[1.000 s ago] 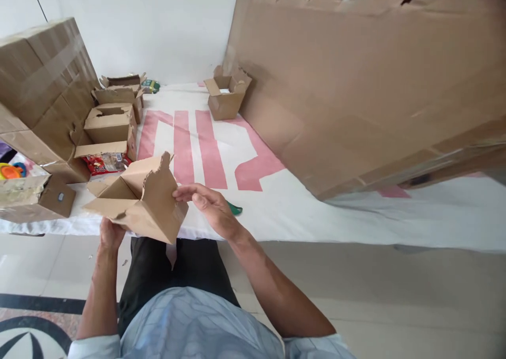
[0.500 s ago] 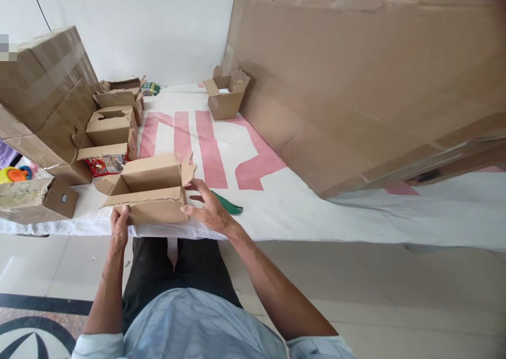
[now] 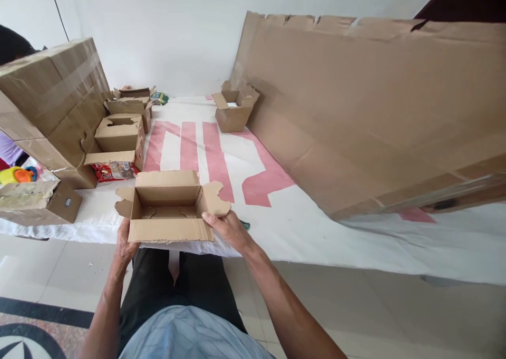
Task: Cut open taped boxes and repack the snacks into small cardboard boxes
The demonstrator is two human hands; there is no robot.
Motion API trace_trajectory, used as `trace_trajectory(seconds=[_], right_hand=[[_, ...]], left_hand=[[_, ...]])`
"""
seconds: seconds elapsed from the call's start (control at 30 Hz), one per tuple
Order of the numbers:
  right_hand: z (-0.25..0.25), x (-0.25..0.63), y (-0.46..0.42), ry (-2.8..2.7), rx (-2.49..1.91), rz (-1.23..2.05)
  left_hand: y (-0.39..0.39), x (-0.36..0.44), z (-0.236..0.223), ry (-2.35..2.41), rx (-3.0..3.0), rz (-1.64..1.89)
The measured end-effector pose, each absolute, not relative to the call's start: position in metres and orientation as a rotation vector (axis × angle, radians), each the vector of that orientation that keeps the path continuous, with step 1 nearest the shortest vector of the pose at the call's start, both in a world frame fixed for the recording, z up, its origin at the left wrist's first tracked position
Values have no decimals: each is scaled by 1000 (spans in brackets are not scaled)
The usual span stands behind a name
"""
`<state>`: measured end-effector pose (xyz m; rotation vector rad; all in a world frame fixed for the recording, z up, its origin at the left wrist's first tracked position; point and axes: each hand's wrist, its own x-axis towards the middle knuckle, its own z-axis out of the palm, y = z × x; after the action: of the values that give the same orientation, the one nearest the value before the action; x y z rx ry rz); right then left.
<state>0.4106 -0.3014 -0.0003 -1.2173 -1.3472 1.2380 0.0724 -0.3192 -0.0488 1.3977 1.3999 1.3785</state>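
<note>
An empty cardboard box with its flaps folded outward is at the table's front edge, its open top facing me. My left hand grips its left side from below the flap, fingers partly hidden behind the cardboard. On the other side my right hand holds the right end flap, thumb on top and fingers underneath. A green object peeks out beside my right hand, mostly covered by it.
Several open boxes line the left, one with a red packet in front. Behind them stands a taped carton wall. A small open box sits at the back, beside a large leaning cardboard sheet. A closed box is front left.
The box has turned and tipped so its inside faces me, and its flaps are spread out. My right hand has moved onto the right flap. The view has shifted slightly.
</note>
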Motion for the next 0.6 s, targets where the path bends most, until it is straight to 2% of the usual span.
trace_trajectory(seconds=[0.13, 0.6], right_hand=[[2, 399, -300, -1373, -1350, 1034], [-10, 413, -254, -1155, -1347, 908]], left_hand=[[-321, 80, -40, 1383, 1381, 1401], [-295, 100, -28, 1468, 1581, 1422]])
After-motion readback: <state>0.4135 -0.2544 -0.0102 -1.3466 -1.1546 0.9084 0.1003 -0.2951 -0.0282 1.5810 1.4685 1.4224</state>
